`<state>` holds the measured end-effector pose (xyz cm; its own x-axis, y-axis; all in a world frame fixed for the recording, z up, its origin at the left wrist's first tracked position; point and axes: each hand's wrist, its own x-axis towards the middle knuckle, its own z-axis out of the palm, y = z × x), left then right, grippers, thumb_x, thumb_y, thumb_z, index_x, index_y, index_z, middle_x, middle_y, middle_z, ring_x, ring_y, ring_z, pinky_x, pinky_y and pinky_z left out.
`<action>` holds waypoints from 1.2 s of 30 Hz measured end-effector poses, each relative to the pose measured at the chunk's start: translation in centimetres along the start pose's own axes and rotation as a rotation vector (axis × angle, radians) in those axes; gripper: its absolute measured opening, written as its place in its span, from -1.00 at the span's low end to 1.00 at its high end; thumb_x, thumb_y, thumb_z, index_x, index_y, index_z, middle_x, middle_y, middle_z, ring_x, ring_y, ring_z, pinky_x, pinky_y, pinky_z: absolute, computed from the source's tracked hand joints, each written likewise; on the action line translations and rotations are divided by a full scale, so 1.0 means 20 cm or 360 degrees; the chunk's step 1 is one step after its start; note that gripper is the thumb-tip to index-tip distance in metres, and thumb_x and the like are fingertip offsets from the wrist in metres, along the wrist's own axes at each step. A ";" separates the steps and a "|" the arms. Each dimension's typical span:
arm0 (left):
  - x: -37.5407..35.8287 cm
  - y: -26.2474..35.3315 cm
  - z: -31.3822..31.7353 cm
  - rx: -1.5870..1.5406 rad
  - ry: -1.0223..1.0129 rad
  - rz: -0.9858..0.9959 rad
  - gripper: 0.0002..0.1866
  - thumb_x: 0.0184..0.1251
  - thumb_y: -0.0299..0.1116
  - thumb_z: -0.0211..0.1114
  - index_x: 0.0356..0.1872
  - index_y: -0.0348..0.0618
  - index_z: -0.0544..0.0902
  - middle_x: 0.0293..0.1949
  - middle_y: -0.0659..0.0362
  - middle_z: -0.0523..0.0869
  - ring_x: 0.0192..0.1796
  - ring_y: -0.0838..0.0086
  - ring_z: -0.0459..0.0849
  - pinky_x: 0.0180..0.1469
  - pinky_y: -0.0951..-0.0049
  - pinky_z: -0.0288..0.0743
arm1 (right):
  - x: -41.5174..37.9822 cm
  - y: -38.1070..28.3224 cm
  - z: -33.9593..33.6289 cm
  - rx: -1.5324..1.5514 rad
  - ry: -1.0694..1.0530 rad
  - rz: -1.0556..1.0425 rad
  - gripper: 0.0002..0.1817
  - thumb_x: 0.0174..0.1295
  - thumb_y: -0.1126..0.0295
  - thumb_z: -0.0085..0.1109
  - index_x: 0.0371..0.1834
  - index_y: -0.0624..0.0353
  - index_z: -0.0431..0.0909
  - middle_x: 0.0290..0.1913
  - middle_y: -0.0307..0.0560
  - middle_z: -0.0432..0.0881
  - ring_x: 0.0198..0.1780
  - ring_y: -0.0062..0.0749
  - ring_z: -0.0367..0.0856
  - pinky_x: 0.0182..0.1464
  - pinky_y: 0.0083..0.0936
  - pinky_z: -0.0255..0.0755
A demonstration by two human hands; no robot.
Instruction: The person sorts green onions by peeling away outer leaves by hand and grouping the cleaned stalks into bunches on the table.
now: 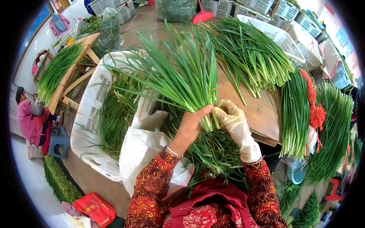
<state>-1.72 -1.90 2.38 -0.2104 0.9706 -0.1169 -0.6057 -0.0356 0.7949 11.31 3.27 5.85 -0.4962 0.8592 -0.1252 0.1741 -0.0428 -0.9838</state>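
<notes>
My bare left hand (191,125) is wrapped round the lower stems of a fanned bunch of garlic chives (186,78), leaves pointing up and away, pale stem ends showing below the fist. My right hand (234,119), in a cream rubber glove, is closed in a pinch at the bunch's right edge, with thumb and forefinger on a chive stalk. Beneath both hands lie loose green trimmings (216,152) over my lap. A large pile of chives (254,53) rests on the wooden board (253,114) ahead, stem ends toward the lower right.
To the left stand a white plastic basket (85,125) of loose greens and a white sack (140,155). Red ties (316,114) hang among chives (294,117) at right. A person (30,117) sits far left beside a chive-covered wooden table (62,81). A red dustpan (202,16) lies behind.
</notes>
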 end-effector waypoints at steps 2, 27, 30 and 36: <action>0.01 -0.01 0.00 -0.0118 0.0015 0.0006 -0.64 0.19 -0.40 0.20 0.02 -0.22 0.43 -0.09 0.22 0.53 -0.10 0.58 0.50 -0.02 0.52 0.40 | 0.01 -0.01 0.02 0.0273 0.0039 0.0109 -0.80 0.17 0.33 0.15 -0.22 0.19 0.48 -0.43 -0.35 0.50 -0.42 -0.75 0.37 -0.38 -0.79 0.28; 0.04 -0.02 -0.06 -0.0007 -0.0082 -0.0075 -0.68 0.17 -0.41 0.22 -0.05 -0.24 0.46 -0.19 0.19 0.60 -0.24 0.50 0.61 -0.21 0.44 0.58 | 0.25 -0.18 -0.11 -0.1211 -0.0093 -0.0711 -0.69 0.13 0.20 0.12 -0.11 0.08 0.48 -0.49 -0.02 0.53 -0.43 -0.31 0.54 -0.35 -0.43 0.38; 0.05 -0.05 -0.08 0.0068 -0.0092 -0.0015 -0.68 0.17 -0.42 0.21 -0.03 -0.24 0.46 -0.16 0.20 0.60 -0.21 0.52 0.59 -0.14 0.47 0.53 | 0.34 -0.20 -0.11 -0.1316 -0.0333 -0.0652 -0.73 0.11 0.28 0.13 -0.15 0.14 0.51 -0.47 -0.05 0.53 -0.44 -0.38 0.52 -0.33 -0.50 0.39; 0.04 -0.03 -0.10 0.0138 -0.0057 -0.0110 -0.67 0.17 -0.43 0.21 -0.03 -0.28 0.50 -0.13 0.19 0.61 -0.15 0.53 0.58 -0.06 0.46 0.46 | 0.27 -0.45 -0.24 0.0247 -0.0372 -0.0480 -0.80 0.18 0.25 0.08 -0.35 0.15 0.50 -0.53 -0.32 0.49 -0.60 -0.75 0.32 -0.54 -0.79 0.16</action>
<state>-3.08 -1.53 0.67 -0.1422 0.9779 -0.1531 -0.5491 0.0507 0.8342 11.20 10.69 14.68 -0.6884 0.7067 0.1634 -0.1302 0.1012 -0.9863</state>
